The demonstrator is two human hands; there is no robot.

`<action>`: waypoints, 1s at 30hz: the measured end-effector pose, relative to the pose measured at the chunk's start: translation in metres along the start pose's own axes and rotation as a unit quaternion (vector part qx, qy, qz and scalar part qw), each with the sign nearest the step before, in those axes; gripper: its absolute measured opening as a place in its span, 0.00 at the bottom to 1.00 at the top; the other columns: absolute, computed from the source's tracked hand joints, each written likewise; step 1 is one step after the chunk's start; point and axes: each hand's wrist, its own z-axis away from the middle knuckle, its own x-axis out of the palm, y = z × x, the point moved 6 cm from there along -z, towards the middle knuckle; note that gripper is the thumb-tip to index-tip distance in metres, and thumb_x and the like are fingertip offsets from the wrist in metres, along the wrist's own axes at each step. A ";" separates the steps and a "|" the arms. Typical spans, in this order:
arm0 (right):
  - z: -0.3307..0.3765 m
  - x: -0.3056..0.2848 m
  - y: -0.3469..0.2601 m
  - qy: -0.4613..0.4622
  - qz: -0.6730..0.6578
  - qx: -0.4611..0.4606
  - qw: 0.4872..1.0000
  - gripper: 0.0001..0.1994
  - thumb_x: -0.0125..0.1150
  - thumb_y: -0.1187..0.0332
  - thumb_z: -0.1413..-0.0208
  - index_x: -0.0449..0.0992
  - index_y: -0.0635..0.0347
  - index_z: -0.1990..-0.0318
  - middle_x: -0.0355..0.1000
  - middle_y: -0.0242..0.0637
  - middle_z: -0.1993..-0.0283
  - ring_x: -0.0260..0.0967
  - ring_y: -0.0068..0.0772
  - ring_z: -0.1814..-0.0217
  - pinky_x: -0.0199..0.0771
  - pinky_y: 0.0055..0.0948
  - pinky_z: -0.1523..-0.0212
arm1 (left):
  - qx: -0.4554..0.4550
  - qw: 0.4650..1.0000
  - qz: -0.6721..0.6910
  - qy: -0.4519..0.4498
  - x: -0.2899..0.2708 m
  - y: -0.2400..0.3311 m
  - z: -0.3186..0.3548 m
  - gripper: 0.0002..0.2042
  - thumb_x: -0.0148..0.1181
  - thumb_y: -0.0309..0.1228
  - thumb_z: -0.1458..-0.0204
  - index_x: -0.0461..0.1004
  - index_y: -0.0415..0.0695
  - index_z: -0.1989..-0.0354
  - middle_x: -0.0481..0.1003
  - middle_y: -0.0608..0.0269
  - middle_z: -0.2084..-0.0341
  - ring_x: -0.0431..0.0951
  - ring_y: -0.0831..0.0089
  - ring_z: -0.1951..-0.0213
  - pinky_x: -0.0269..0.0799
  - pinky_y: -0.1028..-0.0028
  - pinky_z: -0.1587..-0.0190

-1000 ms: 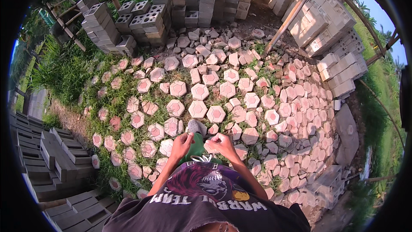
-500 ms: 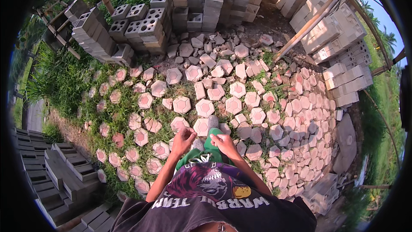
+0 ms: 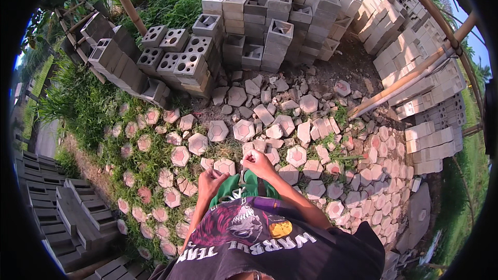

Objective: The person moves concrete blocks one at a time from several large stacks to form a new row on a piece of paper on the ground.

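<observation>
At lower centre, both hands, left (image 3: 210, 182) and right (image 3: 258, 163), are seen loosely curled and empty above pink hexagonal concrete pavers (image 3: 224, 166); grey hollow concrete blocks (image 3: 189, 65), upper left, now appear nearer.

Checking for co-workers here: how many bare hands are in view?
2. The left hand hangs over the green garment at the waist; the right hand is fisted above pink hexagonal concrete pavers. Both are the wearer's.
</observation>
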 end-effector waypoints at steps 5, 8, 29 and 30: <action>-0.085 -0.055 -0.029 -0.021 -0.001 0.014 1.000 0.14 0.68 0.60 0.51 0.72 0.61 0.71 0.71 0.30 0.74 0.66 0.17 0.73 0.67 0.23 0.70 | -0.005 1.000 0.005 0.022 0.008 0.051 -0.082 0.22 0.72 0.40 0.59 0.66 0.41 0.88 0.66 0.69 0.90 0.62 0.81 0.84 0.59 0.75 0.80; -0.120 -0.088 -0.048 -0.014 0.021 0.049 0.998 0.13 0.68 0.63 0.51 0.71 0.61 0.76 0.67 0.24 0.78 0.61 0.14 0.76 0.62 0.21 0.74 | 0.001 1.000 -0.022 -0.001 0.026 0.083 -0.135 0.25 0.69 0.42 0.57 0.61 0.41 0.91 0.62 0.68 0.92 0.59 0.81 0.85 0.57 0.71 0.82; -0.430 -0.357 -0.038 0.160 0.017 0.319 0.934 0.17 0.57 0.59 0.39 0.71 0.64 0.73 0.70 0.31 0.74 0.65 0.17 0.70 0.68 0.22 0.61 | -0.086 0.951 0.246 -0.168 0.188 0.263 -0.551 0.19 0.44 0.38 0.36 0.69 0.38 0.76 0.68 0.69 0.79 0.66 0.81 0.72 0.62 0.78 0.66; -0.439 -0.370 -0.036 0.160 0.018 0.313 0.936 0.16 0.57 0.59 0.39 0.71 0.64 0.71 0.70 0.32 0.73 0.66 0.18 0.70 0.70 0.23 0.59 | -0.098 0.948 0.250 -0.169 0.196 0.259 -0.554 0.19 0.44 0.38 0.36 0.69 0.38 0.76 0.68 0.69 0.79 0.66 0.81 0.72 0.62 0.78 0.66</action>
